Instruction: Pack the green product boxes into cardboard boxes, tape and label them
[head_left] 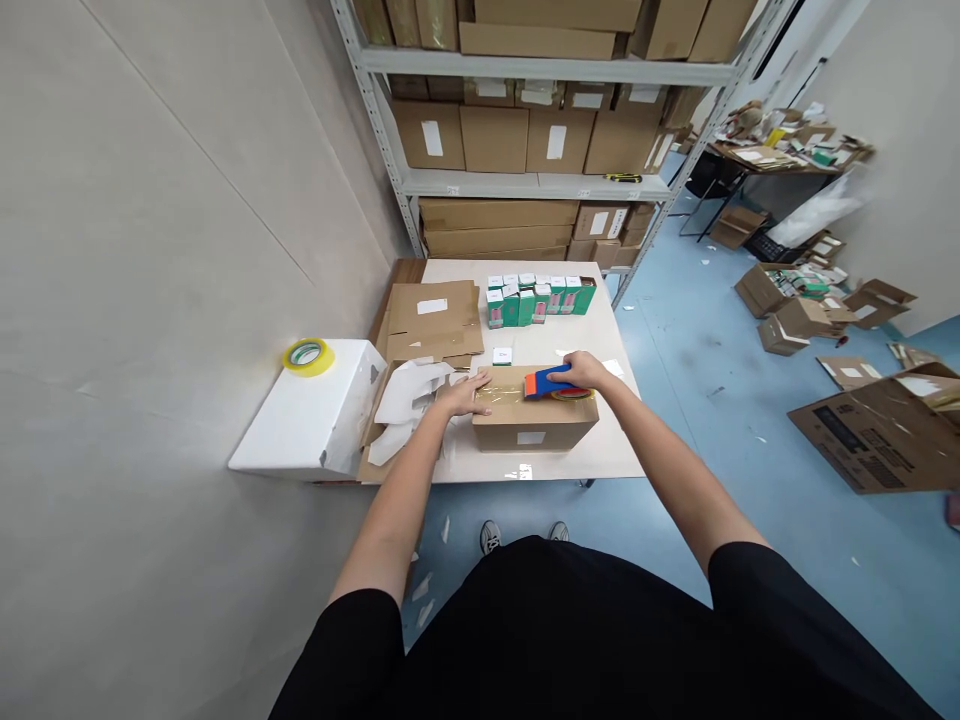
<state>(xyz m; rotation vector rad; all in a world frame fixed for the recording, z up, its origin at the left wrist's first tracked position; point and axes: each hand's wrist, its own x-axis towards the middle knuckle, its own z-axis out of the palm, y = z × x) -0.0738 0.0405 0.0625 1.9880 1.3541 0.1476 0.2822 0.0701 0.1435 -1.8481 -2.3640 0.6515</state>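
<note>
A brown cardboard box (495,437) sits on the white table (540,466), its top closed and a shiny strip of clear tape running along the left part of the lid. My left hand (463,394) lies with fingers spread on the box's left top edge. Gripped in my right hand (584,371) is a blue and orange tape dispenser (546,383), resting on the right half of the lid. A yellowish roll shows under that hand. Behind the box stands a small white carton (502,356).
Green and white cartons (526,306) stand in rows at the back. Flattened cardboard (427,312) and crumpled white paper (409,395) lie left. A yellow tape roll (308,356) rests on a white box (300,425). Shelving (540,184) with cartons rises behind; an open box (885,425) is on the floor right.
</note>
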